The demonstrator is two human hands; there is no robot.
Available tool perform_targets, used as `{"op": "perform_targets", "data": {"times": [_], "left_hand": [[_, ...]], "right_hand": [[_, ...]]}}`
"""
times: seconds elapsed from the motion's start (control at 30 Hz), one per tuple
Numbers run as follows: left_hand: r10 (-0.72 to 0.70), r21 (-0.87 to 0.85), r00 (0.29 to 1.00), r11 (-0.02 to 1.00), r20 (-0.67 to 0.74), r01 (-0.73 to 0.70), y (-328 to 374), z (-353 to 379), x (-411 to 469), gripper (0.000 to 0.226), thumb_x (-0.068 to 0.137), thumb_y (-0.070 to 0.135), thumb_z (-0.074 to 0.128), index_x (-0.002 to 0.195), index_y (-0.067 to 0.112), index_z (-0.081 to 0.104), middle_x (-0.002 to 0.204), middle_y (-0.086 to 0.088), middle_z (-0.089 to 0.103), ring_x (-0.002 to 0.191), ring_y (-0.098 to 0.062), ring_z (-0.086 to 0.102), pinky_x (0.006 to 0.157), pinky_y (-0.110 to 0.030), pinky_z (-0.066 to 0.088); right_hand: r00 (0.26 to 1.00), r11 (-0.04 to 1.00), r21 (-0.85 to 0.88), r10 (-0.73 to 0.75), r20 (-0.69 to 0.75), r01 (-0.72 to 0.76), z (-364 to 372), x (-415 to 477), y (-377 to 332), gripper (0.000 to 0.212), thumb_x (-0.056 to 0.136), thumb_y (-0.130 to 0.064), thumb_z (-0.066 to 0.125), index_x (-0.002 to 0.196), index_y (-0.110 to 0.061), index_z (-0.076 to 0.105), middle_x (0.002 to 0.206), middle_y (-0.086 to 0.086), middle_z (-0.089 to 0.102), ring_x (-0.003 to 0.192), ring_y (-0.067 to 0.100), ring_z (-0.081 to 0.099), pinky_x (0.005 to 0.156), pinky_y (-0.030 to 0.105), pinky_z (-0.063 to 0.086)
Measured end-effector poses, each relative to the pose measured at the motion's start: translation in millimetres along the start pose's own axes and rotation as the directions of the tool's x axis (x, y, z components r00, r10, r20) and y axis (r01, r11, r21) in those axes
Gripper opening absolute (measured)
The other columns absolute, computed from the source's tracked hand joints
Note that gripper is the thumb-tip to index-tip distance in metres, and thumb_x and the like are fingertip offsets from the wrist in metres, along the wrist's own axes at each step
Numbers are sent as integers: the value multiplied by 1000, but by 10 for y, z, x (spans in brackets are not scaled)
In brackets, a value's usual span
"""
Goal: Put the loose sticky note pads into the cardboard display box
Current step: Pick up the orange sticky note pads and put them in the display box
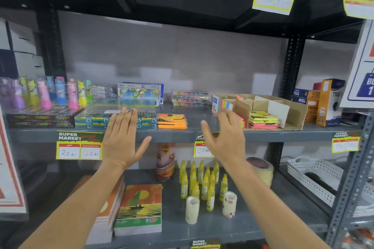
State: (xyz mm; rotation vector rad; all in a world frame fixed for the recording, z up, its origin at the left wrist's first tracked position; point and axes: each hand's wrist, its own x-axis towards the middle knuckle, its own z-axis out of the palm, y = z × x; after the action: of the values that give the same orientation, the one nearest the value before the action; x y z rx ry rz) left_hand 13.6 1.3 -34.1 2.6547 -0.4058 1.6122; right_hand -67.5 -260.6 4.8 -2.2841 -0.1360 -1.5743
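Reaching comes first: both your left hand (123, 139) and right hand (223, 137) hover spread and empty. Pinch the orange sticky note pads (172, 121), loose on the shelf (263, 134), by their edges, then stack them squarely into the cardboard display box (293, 114) alongside.

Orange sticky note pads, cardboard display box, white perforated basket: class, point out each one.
Orange sticky note pads (172, 121): head view, top of the loose stack.
Cardboard display box (296, 114): head view, right outer wall.
White perforated basket (309, 180): head view, near side wall.
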Motion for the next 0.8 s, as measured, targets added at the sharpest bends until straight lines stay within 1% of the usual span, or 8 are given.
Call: {"op": "perform_targets", "data": {"times": [0.07,0.17,0.27,0.37,0.43,0.6,0.7,0.8], "left_hand": [[1,3,1000,1000,5,-1,3,-10,-1,80,92,55,31,144,-4,36,144,-23,45,140,-36,34,120,-45,16],[5,2,1000,1000,5,-5,9,-26,-8,79,92,54,33,144,-4,36,144,-23,45,140,-36,34,120,-47,18],[12,-4,1000,1000,-7,-12,16,-38,-10,77,92,53,35,144,-4,38,144,-23,46,140,-37,36,119,-48,21],[15,-1,1000,1000,-8,-15,19,-43,-15,77,92,52,35,143,-5,38,144,-23,46,140,-37,36,118,-49,22],[17,-2,1000,1000,-4,-17,12,-44,-18,77,92,53,35,144,-5,38,144,-23,46,140,-36,36,118,-49,22],[18,5,1000,1000,3,-18,-7,-16,-12,78,93,54,34,145,-4,36,144,-24,45,140,-36,34,120,-47,18],[20,4,1000,1000,7,-20,-14,1,-14,79,92,54,34,146,-3,34,145,-23,44,141,-36,33,120,-47,17],[18,3,1000,1000,19,-18,-16,0,-18,79,92,55,35,146,-3,33,146,-23,43,141,-36,32,120,-47,17]], "right_hand": [[992,999,-27,22,122,-18,91,118,-209,47,85,-51,55,108,-10,59,112,10,56,103,28,51,79,37,47],[942,990,-125,97,321,-60,252,282,-466,72,81,-69,46,126,-13,48,119,14,52,108,35,49,81,40,47],[895,983,-165,139,423,-75,397,367,-674,86,73,-80,43,132,-17,41,125,17,50,112,40,48,84,45,46],[846,976,-210,155,510,-53,502,407,-762,90,68,-81,49,133,-20,39,127,17,50,114,39,48,86,44,45],[835,975,-218,155,527,-43,531,425,-764,88,69,-79,52,131,-18,42,125,16,53,113,37,50,86,43,45],[808,976,-182,205,552,-123,571,412,-757,73,69,-74,58,109,-13,58,110,11,63,104,34,58,77,39,49],[796,975,-159,221,564,-157,578,415,-768,63,71,-65,61,105,-12,60,107,10,62,102,33,59,72,37,48],[796,973,-166,226,562,-159,584,408,-790,52,75,-55,60,103,-11,60,105,11,61,100,34,58,67,34,41]]}}
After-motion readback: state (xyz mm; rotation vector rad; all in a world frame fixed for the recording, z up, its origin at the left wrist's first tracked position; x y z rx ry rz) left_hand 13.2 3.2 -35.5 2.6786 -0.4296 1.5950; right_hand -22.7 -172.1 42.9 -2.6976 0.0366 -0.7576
